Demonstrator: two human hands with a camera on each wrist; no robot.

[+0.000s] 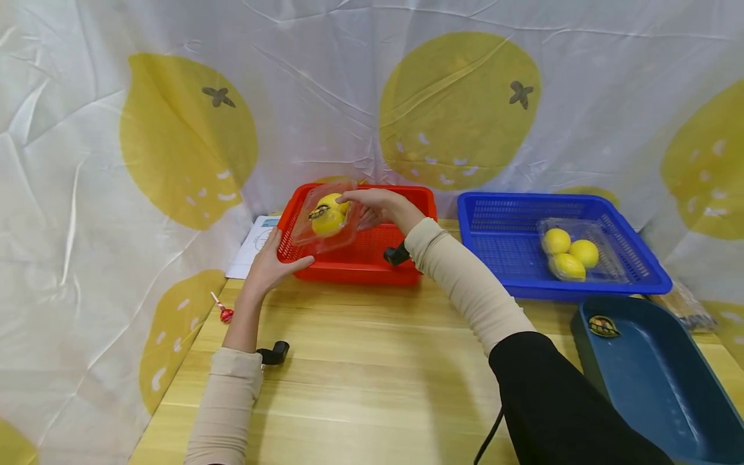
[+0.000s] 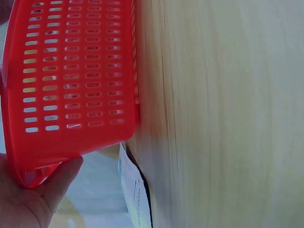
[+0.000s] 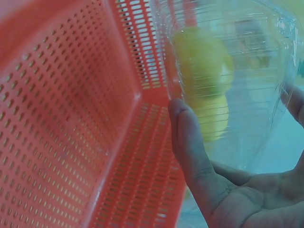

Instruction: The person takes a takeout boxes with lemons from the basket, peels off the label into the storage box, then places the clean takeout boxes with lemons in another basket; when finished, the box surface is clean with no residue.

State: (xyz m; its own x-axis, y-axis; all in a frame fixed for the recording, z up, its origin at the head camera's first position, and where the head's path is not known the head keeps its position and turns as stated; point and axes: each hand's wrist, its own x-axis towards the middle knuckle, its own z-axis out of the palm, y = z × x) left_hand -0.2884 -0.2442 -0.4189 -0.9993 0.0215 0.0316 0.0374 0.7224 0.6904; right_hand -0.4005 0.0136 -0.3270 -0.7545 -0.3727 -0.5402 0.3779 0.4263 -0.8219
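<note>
Grip of the right hand (image 1: 373, 202) clasped a clear container (image 1: 303, 227) of yellow fruits (image 1: 327, 223), tilted over the red basket (image 1: 363, 274); the left hand (image 1: 270, 263) held that basket's near left corner. Right of it on the desk (image 1: 354, 381) stood a blue basket (image 1: 494, 242) carrying another pack (image 1: 607, 258), with a teal tray (image 1: 657, 378) nearer.

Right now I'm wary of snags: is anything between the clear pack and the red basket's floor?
Nothing visible, though the clear pack in the right hand hides some floor of the red basket; the left hand touches its left end.
</note>
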